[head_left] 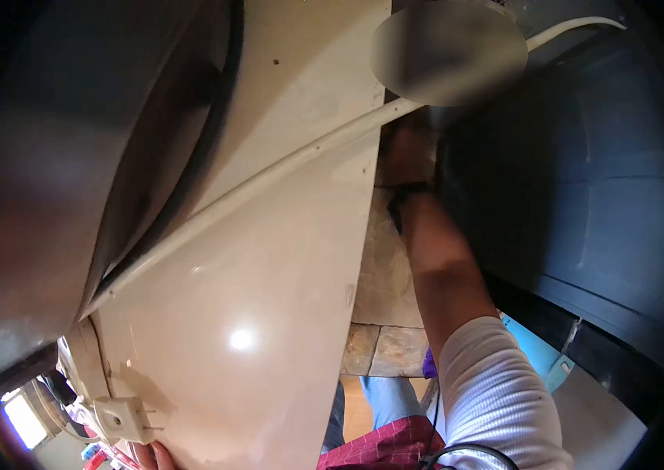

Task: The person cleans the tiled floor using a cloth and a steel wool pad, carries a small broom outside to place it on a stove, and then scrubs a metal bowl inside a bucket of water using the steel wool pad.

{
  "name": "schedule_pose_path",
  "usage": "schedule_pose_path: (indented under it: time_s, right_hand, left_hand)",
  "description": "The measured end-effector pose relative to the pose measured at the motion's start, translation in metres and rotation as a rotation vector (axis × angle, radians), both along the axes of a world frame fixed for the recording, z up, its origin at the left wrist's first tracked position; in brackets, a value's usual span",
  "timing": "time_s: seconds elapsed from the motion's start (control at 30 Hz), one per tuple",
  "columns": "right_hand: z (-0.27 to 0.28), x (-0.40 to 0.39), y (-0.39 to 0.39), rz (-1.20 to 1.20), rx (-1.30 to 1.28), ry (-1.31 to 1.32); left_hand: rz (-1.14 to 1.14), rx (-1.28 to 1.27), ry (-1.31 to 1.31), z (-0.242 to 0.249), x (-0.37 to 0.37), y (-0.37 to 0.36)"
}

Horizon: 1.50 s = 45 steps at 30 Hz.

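Observation:
My right arm, in a white ribbed sleeve, reaches up through the gap between a cream panel (269, 258) and a large dark casing (598, 180). A black band (396, 210) circles its wrist. My right hand (410, 153) is in shadow and smeared, so its fingers do not show clearly. At the lower left, the fingertips of my left hand (152, 456) show by the panel, just beneath a cream plug (122, 419) with bare metal prongs. Whether they touch the plug I cannot make out; the rest of that hand is out of frame.
A pale cable strip (269, 171) slants across the panel. On the left looms a dark glossy object (58, 180) with a curved black edge. Stone-look tiles (388, 270) line the gap. A blurred oval (449, 53) hides the top. Red checked cloth (383, 446) lies below.

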State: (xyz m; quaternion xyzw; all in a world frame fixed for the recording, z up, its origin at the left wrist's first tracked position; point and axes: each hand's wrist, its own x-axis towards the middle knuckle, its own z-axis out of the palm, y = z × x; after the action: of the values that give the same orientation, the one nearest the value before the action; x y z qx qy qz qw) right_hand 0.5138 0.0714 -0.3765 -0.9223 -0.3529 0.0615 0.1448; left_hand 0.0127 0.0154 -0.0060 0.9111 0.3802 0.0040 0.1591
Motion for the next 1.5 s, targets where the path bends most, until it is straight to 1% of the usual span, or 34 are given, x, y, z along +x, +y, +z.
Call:
schedule_pose_path:
  time_s: [0.03, 0.1, 0.13, 0.17, 0.23, 0.27, 0.3, 0.37, 0.47, 0.53, 0.57, 0.63, 0.67, 0.7, 0.77, 0.8, 0.83, 0.87, 0.9, 0.93, 0.97, 1.03, 1.07, 1.1, 1.13, 1.17, 1.2, 1.23, 1.27, 1.3, 1.37, 1.4, 1.47, 1.5]
  right_hand:
    - [-0.010, 0.010, -0.009, -0.006, -0.001, -0.010]
    - [-0.046, 0.021, -0.012, -0.340, 0.069, -0.089]
    - [-0.027, 0.008, -0.010, -0.343, 0.075, -0.084]
    - [0.007, -0.018, -0.010, -0.320, -0.051, 0.002]
    - [-0.004, -0.068, -0.027, -0.213, -0.095, -0.065]
    - [-0.004, -0.103, -0.044, -0.202, -0.153, 0.105]
    - [-0.019, -0.139, -0.064, -0.101, -0.236, 0.006]
    - [0.006, -0.184, -0.095, -0.067, -0.202, 0.190]
    - [0.007, -0.181, -0.099, -0.006, -0.268, 0.225]
    - [-0.015, -0.138, -0.068, 0.042, -0.040, 0.050]
    - [0.001, -0.109, -0.037, 0.010, -0.065, -0.041]
    - [-0.033, -0.059, 0.012, 0.112, 0.072, -0.202]
    - [-0.051, -0.046, 0.031, 0.182, 0.139, -0.326]
    - [-0.047, -0.040, 0.045, 0.236, 0.186, -0.521]
    - [-0.026, -0.040, 0.045, 0.081, 0.074, -0.053]
    - [-0.050, -0.056, 0.034, 0.123, 0.202, 0.005]
    - [-0.089, -0.083, 0.011, 0.272, 0.261, -0.200]
    - [-0.068, -0.114, -0.013, 0.326, -0.041, 0.029]
    - [-0.070, -0.154, -0.046, 0.353, -0.009, 0.055]
    - [-0.063, -0.190, -0.084, 0.528, -0.127, 0.213]
    - [-0.024, -0.215, -0.113, 0.541, 0.056, 0.081]
    - [0.016, -0.226, -0.134, 0.575, 0.229, 0.205]
    - [0.014, -0.218, -0.125, 0.573, 0.232, 0.200]
    - [0.007, -0.206, -0.110, 0.492, 0.124, 0.118]
    - [-0.004, -0.178, -0.086, 0.457, 0.099, 0.099]
    - [-0.014, -0.149, -0.062, 0.422, 0.073, 0.081]
    - [-0.039, -0.104, -0.026, 0.369, 0.234, 0.021]
    - [-0.060, -0.084, 0.002, 0.312, 0.410, -0.038]
    - [-0.058, -0.097, 0.018, 0.312, 0.437, -0.013]
    - [-0.055, -0.105, 0.027, 0.283, 0.378, 0.047]
    - [-0.045, -0.113, 0.014, 0.217, 0.186, 0.140]
    - [-0.047, -0.139, -0.012, 0.303, 0.079, 0.153]
    - [-0.051, -0.190, -0.066, 0.490, -0.116, 0.181]
    - [-0.015, -0.219, -0.100, 0.603, -0.264, 0.216]
  left_hand:
    - [-0.009, 0.023, 0.054, 0.002, 0.002, 0.001]
    - [-0.024, 0.059, 0.110, 0.005, 0.003, 0.003]
    - [-0.029, 0.058, 0.095, 0.004, 0.003, 0.003]
    - [-0.036, 0.052, 0.079, 0.003, 0.003, 0.003]
    - [-0.056, 0.037, 0.056, 0.000, 0.007, 0.003]
    - [-0.066, 0.054, 0.020, -0.003, 0.010, 0.003]
    - [-0.072, 0.080, -0.021, -0.004, 0.014, 0.004]
    - [-0.077, 0.075, 0.001, 0.003, 0.022, 0.005]
    - [-0.044, 0.049, 0.021, 0.002, 0.014, 0.004]
    - [-0.073, 0.171, 0.259, 0.004, 0.005, 0.000]
    - [-0.067, 0.169, 0.280, 0.003, 0.002, -0.001]
    - [0.014, 0.029, 0.084, 0.000, 0.000, -0.002]
    - [0.013, 0.039, 0.118, 0.002, 0.000, -0.001]
    - [0.009, 0.050, 0.122, 0.001, 0.003, -0.001]
    - [-0.011, 0.039, 0.092, 0.001, 0.008, -0.001]
    - [-0.013, 0.027, 0.073, -0.001, 0.009, -0.001]
    - [-0.011, 0.031, 0.022, -0.005, 0.009, 0.000]
    - [-0.011, 0.025, -0.025, -0.006, 0.010, 0.000]
    - [-0.017, 0.002, -0.039, -0.003, 0.010, 0.000]
    - [-0.034, 0.043, 0.010, -0.002, 0.010, 0.002]
    - [-0.047, 0.095, 0.060, -0.002, 0.011, 0.003]
    - [-0.041, 0.079, 0.041, 0.001, 0.014, 0.005]
    - [-0.049, 0.093, 0.056, 0.000, 0.014, 0.005]
    - [-0.061, 0.100, 0.078, 0.000, 0.014, 0.004]
    - [-0.040, 0.103, 0.188, 0.006, 0.012, 0.000]
    - [-0.045, 0.099, 0.206, 0.002, 0.012, -0.002]
    - [-0.016, 0.048, 0.118, -0.002, 0.008, -0.002]
    - [0.016, 0.015, 0.034, -0.003, 0.006, -0.002]
    - [-0.008, 0.010, 0.055, -0.001, 0.005, 0.000]
    - [-0.002, 0.020, 0.086, 0.000, 0.004, -0.002]
    - [-0.012, 0.026, 0.038, -0.003, 0.005, -0.002]
    - [-0.012, -0.011, 0.027, -0.006, 0.004, -0.004]
    - [0.119, 0.093, -0.030, -0.010, 0.009, -0.010]
    - [0.122, 0.084, -0.038, -0.008, 0.009, -0.007]
